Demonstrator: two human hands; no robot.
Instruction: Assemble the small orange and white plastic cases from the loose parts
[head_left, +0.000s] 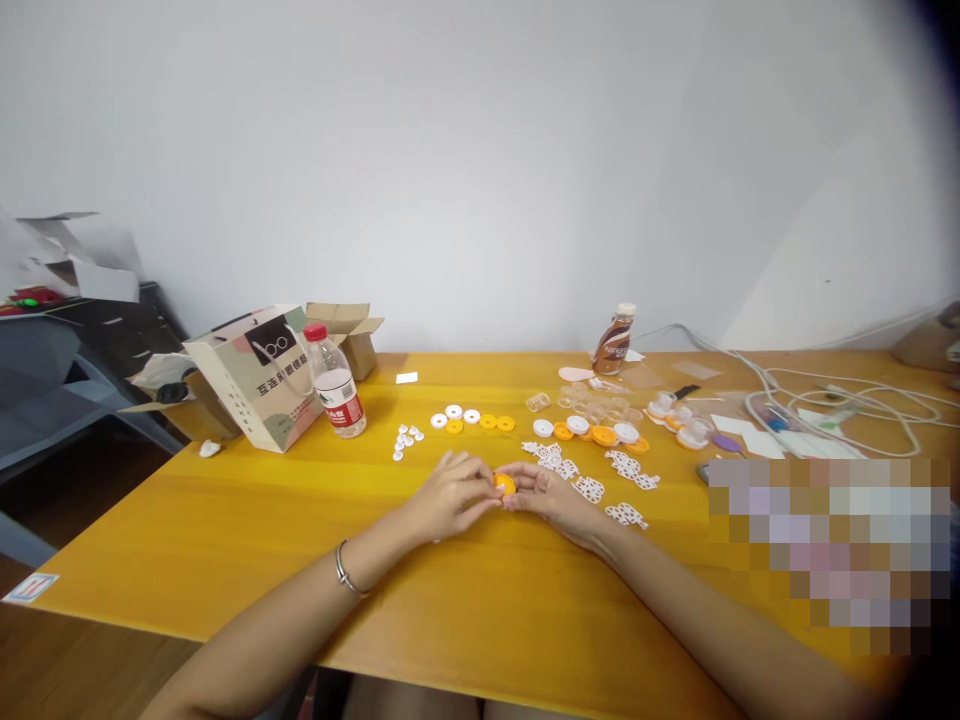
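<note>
Over the middle of the table, an orange round plastic cap [504, 484] is held between both hands. My left hand [452, 494] has its fingertips closed on the cap's left side, perhaps with a small white piece at the centre. My right hand [551, 500] grips the right edge between thumb and fingers. Beyond them lies a group of white and orange discs [487, 422]. Small white knob-like pieces [406, 438] sit to the left. White lattice-shaped plastic parts [589, 488] are spread just right of my right hand.
A red-capped water bottle [334, 385] and a printed paper bag [259, 385] stand at the left. Farther right are more discs [604, 435], clear plastic rings [592, 402], a brown drink bottle [613, 342] and white cables [840, 385]. A blurred patch covers the right side.
</note>
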